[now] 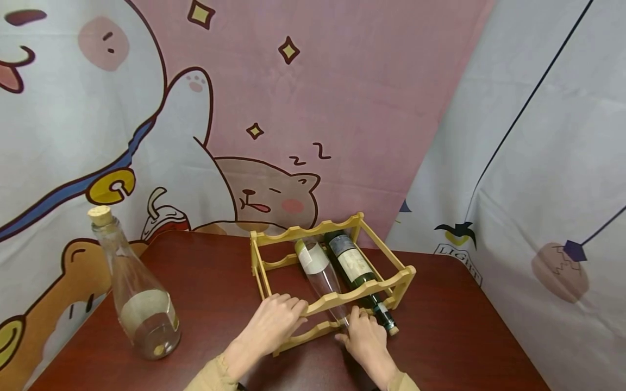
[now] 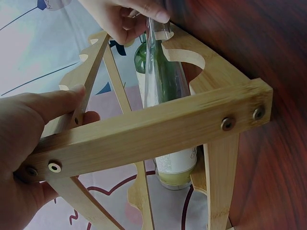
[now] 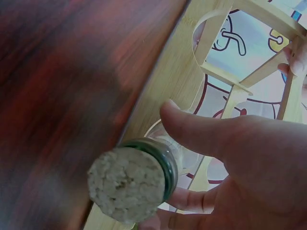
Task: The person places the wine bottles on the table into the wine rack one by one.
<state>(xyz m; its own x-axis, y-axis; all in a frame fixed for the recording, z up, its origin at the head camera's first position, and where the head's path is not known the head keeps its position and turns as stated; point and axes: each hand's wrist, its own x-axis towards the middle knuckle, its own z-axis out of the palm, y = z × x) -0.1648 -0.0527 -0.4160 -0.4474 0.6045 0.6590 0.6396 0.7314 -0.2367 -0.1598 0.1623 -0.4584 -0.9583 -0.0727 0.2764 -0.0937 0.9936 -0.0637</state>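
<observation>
Left hand (image 1: pixel 280 319): curled round corner of rack (image 1: pixel 337 300), fingers partly hidden. Right hand (image 1: pixel 365 332): pinching neck of clear bottle (image 1: pixel 325 279); cork (image 3: pixel 127 186) hidden in head view.

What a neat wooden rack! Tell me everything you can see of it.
The rack is a pale, wood-like frame standing on the reddish-brown table. Its upper and lower long rails have rounded dips; metallic-looking fasteners show at one end. A clear bottle and a green bottle lie in it beneath the upper front rail, necks toward the person. The left hand grips its near left top corner; whether the right hand touches it is unclear.
</observation>
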